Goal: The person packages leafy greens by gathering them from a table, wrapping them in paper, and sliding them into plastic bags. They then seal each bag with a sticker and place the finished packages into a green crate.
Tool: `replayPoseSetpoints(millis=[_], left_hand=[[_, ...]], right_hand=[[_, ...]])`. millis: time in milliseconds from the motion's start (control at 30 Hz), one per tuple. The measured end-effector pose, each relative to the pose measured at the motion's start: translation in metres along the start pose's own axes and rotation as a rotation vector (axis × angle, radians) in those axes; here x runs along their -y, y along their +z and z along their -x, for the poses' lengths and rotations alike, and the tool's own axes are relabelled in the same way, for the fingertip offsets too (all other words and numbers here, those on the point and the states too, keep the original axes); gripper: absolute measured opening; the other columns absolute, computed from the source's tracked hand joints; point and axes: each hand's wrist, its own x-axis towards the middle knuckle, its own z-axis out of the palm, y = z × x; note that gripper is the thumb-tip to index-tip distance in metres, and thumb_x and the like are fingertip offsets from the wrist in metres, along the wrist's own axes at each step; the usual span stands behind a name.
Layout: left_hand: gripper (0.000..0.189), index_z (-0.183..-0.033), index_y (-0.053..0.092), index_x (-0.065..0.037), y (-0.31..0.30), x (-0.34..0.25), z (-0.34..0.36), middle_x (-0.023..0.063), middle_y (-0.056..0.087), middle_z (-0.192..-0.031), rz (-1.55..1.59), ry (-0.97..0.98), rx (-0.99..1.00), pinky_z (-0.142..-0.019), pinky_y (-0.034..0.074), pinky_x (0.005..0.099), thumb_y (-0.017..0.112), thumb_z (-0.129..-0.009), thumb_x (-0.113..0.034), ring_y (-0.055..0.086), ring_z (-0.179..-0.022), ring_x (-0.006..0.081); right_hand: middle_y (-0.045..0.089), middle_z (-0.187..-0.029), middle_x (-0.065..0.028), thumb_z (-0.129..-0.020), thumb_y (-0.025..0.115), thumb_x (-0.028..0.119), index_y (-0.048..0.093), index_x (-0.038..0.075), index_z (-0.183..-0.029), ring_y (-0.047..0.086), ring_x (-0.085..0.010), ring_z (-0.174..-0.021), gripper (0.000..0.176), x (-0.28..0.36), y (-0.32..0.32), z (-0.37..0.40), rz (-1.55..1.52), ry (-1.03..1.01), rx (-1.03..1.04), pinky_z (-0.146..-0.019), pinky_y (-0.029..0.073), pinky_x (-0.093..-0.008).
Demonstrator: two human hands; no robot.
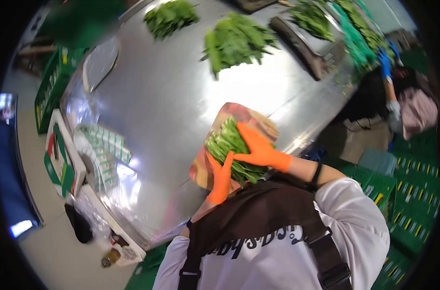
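A bunch of leafy greens [229, 141] lies between my two orange-gloved hands at the near edge of the metal table, pale stem ends pointing away from me. My left hand [221, 176] grips its left side, thumb up along the stalks. From the right, my right hand [258, 149] presses over the bunch, fingers stretched across it and the thumb tip close to the left thumb. Beneath the greens is a red and tan patterned sheet or board [200, 169], partly covered by them.
Two piles of greens, one leafy pile [237, 38] and another pile [170, 18], lie farther back on the metal table [152, 92]. A weighing scale [302, 46] holds more greens. Printed label strips [101, 145] lie left. A co-worker's blue-gloved hand [385, 63] is at right, above green crates [413, 203].
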Motion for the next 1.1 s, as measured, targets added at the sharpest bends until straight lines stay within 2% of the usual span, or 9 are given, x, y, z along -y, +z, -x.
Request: replayPoseSetpoints(millis=[67,233,367,433,467,600,800,900,1100], left_hand=[[0.069,-0.137,0.031,0.002,0.004,0.03,0.003,0.0157,0.04,-0.134,-0.391,0.233,-0.028,-0.103,0.03,0.0368,0.068,-0.08,-0.012,0.039,-0.122,0.0252],[0.049,-0.125,0.045,-0.003,-0.01,-0.03,0.009,0.0113,0.054,-0.117,0.239,-0.3,0.167,-0.082,0.047,0.0354,0.067,-0.083,-0.015,0.055,-0.098,0.0218],[0.071,-0.134,0.024,-0.001,-0.026,-0.051,0.016,0.0185,0.042,-0.131,0.061,-0.26,-0.023,-0.092,0.043,0.0412,0.067,-0.083,-0.024,0.048,-0.113,0.0286],[0.079,-0.139,0.017,0.0,-0.001,-0.09,0.027,0.0197,0.034,-0.138,-0.108,-0.06,-0.233,-0.099,0.037,0.0431,0.066,-0.084,-0.028,0.042,-0.121,0.0289],[0.083,-0.142,0.013,0.0,0.013,-0.108,0.034,0.0198,0.03,-0.141,-0.164,0.026,-0.324,-0.102,0.034,0.0434,0.065,-0.085,-0.03,0.038,-0.125,0.0287],[0.086,-0.144,0.011,0.0,0.095,-0.167,0.047,0.0191,0.027,-0.144,-0.192,0.258,-0.252,-0.106,0.029,0.0414,0.065,-0.085,-0.031,0.032,-0.13,0.0274],[0.072,-0.142,0.022,0.002,0.192,-0.175,0.072,0.0175,0.023,-0.148,-0.258,0.492,0.005,-0.109,0.025,0.0379,0.06,-0.088,-0.027,0.025,-0.136,0.0263],[0.066,-0.141,0.025,0.001,0.222,-0.179,0.104,0.0154,0.021,-0.149,-0.261,0.444,0.152,-0.11,0.022,0.0373,0.059,-0.089,-0.022,0.023,-0.137,0.0256],[0.066,-0.142,0.025,0.001,0.216,-0.174,0.122,0.0166,0.023,-0.148,-0.153,0.353,0.128,-0.109,0.023,0.037,0.058,-0.089,-0.022,0.024,-0.136,0.0257]], right_hand=[[0.029,-0.143,-0.0247,-0.077,0.066,0.051,0.023,0.0,-0.142,0.029,-0.0366,-0.134,0.093,-0.021,0.013,0.021,0.027,-0.075,-0.085,-0.11,0.023,-0.0437],[0.021,-0.144,-0.0284,-0.069,0.07,0.049,0.026,0.005,-0.141,0.025,-0.0476,-0.13,0.095,0.005,-0.042,0.051,0.159,0.053,-0.069,-0.099,0.029,-0.0593],[0.064,-0.104,-0.0117,-0.074,0.069,0.034,0.063,0.012,-0.106,0.06,-0.0284,-0.097,0.039,0.0,-0.194,0.199,-0.067,0.18,-0.565,-0.083,0.047,-0.0369],[0.065,-0.083,-0.0087,-0.079,0.065,0.022,0.069,0.013,-0.085,0.063,-0.0273,-0.078,0.012,-0.018,-0.289,0.315,0.445,0.063,-1.159,-0.072,0.05,-0.0371],[0.066,-0.082,-0.0077,-0.082,0.063,0.015,0.069,0.01,-0.086,0.064,-0.023,-0.074,0.009,-0.034,-0.326,0.384,0.938,0.136,-1.3,-0.07,0.051,-0.033],[0.064,-0.07,-0.0022,-0.082,0.062,0.018,0.068,0.003,-0.081,0.055,-0.0089,-0.057,0.016,-0.135,-0.376,0.642,0.302,0.721,-1.976,-0.051,0.044,-0.0247],[0.067,-0.078,-0.0103,-0.075,0.063,0.022,0.066,0.0,-0.079,0.064,-0.0207,-0.053,0.023,-0.267,-0.315,0.727,-0.524,1.372,-1.355,-0.044,0.048,-0.0313],[0.067,-0.088,-0.0198,-0.078,0.062,0.031,0.068,0.0,-0.086,0.067,-0.0313,-0.074,0.032,-0.286,-0.316,0.715,0.438,1.673,-0.993,-0.066,0.054,-0.0392],[0.068,-0.086,-0.0172,-0.08,0.054,0.022,0.068,0.003,-0.077,0.067,-0.0308,-0.077,0.024,-0.281,-0.302,0.703,0.429,1.62,-0.865,-0.066,0.053,-0.0393]])
